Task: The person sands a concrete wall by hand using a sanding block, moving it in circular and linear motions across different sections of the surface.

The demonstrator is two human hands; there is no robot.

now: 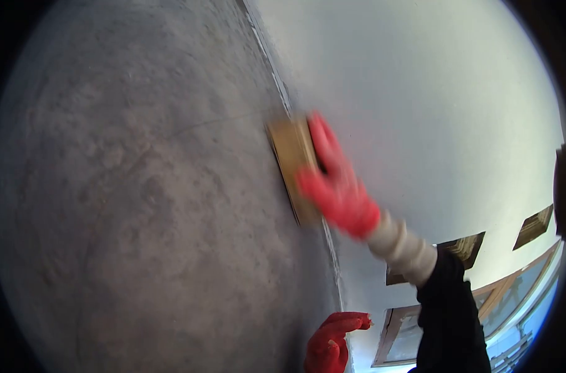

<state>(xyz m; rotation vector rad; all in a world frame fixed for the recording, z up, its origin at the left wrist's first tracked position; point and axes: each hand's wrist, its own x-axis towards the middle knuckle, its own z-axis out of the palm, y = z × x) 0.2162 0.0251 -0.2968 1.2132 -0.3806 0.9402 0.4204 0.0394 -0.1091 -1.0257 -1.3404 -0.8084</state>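
Observation:
My right hand [342, 186], in a red glove, grips a tan rectangular block [293, 165] like a sanding block, its kind blurred by motion. The block lies over the seam [280, 87] where a mottled grey surface [146, 186] meets a white wall [407, 112]. Its left edge overlaps the grey side, with my thumb across its face and my fingers along its right side. At the bottom, my left hand [332, 345], also red-gloved, is beside the lower part of the seam. Its fingers are bent but apart, with nothing in them; its lower part is cut off by the frame.
On the right, dark recesses [534, 227] open in the white wall, one partly behind my right forearm. Framed windows [401, 336] are at the lower right. A dark brown object [562, 193] stands at the far right edge. A thin crack crosses the grey surface.

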